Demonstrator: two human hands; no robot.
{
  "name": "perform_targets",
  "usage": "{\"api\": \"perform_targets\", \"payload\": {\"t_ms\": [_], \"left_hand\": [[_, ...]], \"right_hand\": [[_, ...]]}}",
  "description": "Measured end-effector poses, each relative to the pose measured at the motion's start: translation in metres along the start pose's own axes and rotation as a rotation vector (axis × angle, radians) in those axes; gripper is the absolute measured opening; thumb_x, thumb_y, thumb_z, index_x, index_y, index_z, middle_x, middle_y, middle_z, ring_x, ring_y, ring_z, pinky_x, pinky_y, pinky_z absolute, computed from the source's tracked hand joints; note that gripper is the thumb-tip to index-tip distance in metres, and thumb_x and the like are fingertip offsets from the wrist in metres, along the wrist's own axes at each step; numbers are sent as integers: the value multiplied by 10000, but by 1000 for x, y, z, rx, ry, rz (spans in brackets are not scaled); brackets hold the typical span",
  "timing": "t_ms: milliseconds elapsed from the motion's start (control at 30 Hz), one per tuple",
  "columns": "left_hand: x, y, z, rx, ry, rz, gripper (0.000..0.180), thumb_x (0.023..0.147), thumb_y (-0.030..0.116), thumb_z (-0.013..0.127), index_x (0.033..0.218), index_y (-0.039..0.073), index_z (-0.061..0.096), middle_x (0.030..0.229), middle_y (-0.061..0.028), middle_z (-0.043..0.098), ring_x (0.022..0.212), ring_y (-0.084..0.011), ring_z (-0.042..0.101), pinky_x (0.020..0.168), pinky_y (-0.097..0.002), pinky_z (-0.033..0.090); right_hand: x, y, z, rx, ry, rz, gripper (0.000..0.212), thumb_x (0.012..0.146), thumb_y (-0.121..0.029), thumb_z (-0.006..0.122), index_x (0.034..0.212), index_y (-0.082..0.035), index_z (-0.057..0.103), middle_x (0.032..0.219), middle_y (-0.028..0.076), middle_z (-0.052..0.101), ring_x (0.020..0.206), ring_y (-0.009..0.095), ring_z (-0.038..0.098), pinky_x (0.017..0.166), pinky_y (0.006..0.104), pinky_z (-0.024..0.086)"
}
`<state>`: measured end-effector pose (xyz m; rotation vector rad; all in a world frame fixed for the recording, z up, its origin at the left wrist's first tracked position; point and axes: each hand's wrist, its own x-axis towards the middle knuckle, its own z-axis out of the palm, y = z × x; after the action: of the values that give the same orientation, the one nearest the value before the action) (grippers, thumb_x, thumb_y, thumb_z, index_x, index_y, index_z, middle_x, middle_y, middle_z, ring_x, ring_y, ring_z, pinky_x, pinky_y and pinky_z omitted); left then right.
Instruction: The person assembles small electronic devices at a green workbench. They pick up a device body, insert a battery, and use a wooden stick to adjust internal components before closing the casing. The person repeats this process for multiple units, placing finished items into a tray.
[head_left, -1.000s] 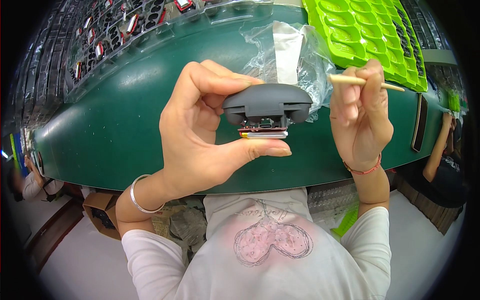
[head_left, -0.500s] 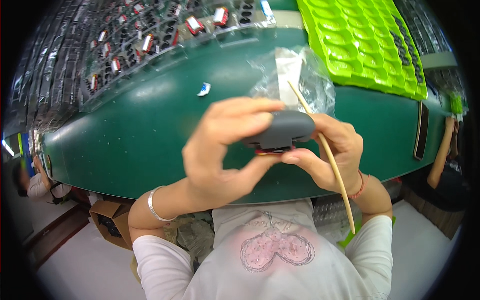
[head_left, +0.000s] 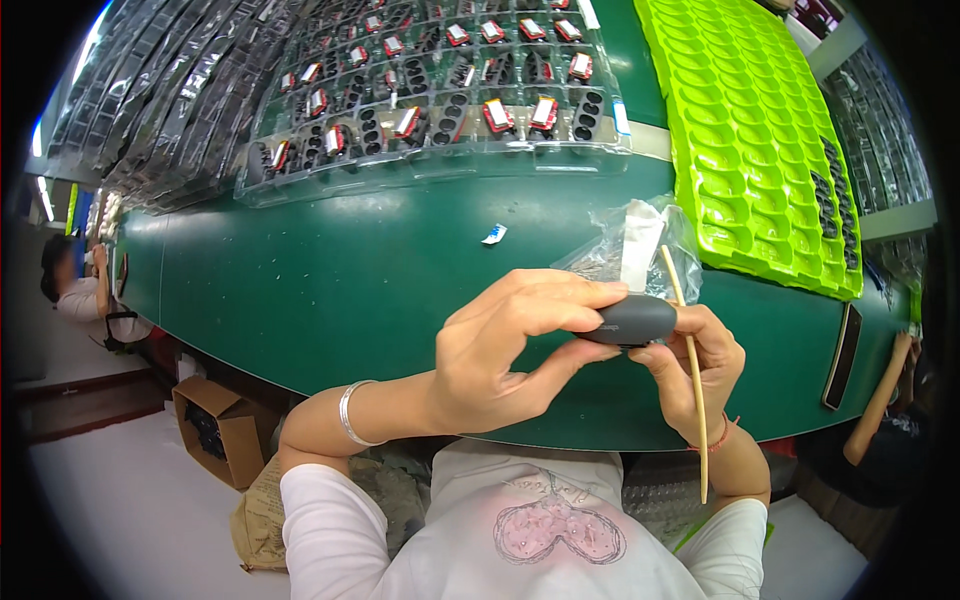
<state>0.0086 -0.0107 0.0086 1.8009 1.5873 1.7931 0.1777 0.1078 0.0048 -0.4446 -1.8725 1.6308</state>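
A dark grey, rounded plastic casing (head_left: 640, 318) is held between my two hands above the near edge of the green table. My left hand (head_left: 505, 345) pinches its left end, fingers on top and thumb below. The right end sits between the fingertips of my right hand (head_left: 705, 362). That same hand also keeps a thin pale wooden stick (head_left: 699, 410), tucked across its fingers and pointing away from me at the top. The casing's smooth outer side shows; its underside is hidden.
Clear plastic trays (head_left: 440, 160) of black parts and red pieces with white labels stand at the back. A bright green moulded tray (head_left: 720, 215) lies at the right. Beyond my hands is a crumpled clear bag (head_left: 600, 255). A cardboard box (head_left: 245, 450) sits below left; other people are at both sides.
The casing has been tilted, so the red part seen beneath it is now hidden. Both hands appear lower and farther right, and the view has shifted to show more of the back trays.
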Motion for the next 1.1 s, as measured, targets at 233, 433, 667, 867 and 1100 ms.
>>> {"api": "perform_targets", "payload": {"t_ms": [233,433,667,867,1100], "left_hand": [[1,-4,-1,-46,-5,-2,455,692,-29,796,1069,18,546,1053,-184,676,958,-256,651,832,-344,516],[1,1,-4,-68,-47,-138,434,700,-13,793,1069,3,565,1043,-161,678,956,-240,639,792,-331,524],[4,-1,-4,62,24,5,465,721,6,783,1125,-11,555,1033,-153,677,960,-258,638,799,-327,532],[3,2,-1,-78,-28,-182,462,721,7,787,1122,-9,558,1025,-145,674,939,-259,647,789,-329,527],[4,3,-9,110,-13,-41,459,717,6,788,1115,-12,561,992,-142,677,965,-224,659,827,-326,536]], "right_hand": [[-6,4,-9,-53,35,-46,254,773,25,736,980,62,593,926,147,665,857,173,631,771,285,495],[-3,3,-9,-25,-11,-75,264,780,26,726,995,71,579,958,138,646,899,195,620,818,312,486],[-8,7,-9,24,33,-5,261,780,31,720,994,60,573,969,155,655,941,221,624,837,329,484],[-4,5,-8,9,24,-89,265,789,3,721,995,60,564,978,164,657,948,239,629,849,339,481],[-7,9,-7,50,48,-34,258,789,10,713,990,62,561,977,183,658,941,251,633,849,353,482]]}}
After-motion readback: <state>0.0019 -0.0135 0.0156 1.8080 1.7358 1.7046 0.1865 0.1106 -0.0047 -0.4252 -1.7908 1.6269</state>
